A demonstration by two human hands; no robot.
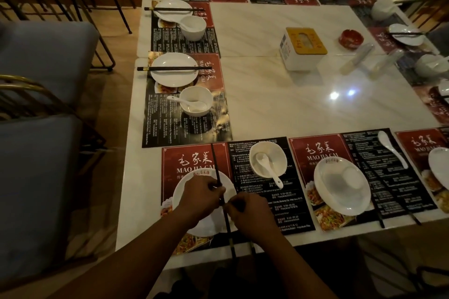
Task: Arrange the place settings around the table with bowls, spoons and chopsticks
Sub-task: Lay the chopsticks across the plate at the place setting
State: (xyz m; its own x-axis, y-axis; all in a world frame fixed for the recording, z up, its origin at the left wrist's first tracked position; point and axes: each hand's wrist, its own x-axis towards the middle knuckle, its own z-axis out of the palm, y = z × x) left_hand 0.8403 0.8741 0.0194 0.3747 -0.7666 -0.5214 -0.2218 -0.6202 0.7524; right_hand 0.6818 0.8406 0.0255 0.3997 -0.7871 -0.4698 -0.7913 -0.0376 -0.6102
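Your left hand [201, 193] and right hand [251, 212] meet over the white plate [209, 226] on the nearest placemat [192, 158]. Both pinch the dark chopsticks [215, 164] that lie lengthwise across the plate. Just right of it stands a bowl [277, 153] with a spoon [264, 165] inside, and farther right a second spoon [392, 149] lies alone beside another plate [342, 184].

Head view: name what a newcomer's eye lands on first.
At the table's near edge, the left hand and right hand pinch black chopsticks over a white plate. Farther off, a yellow-topped tissue box stands in the marble middle, a red ashtray beside it.
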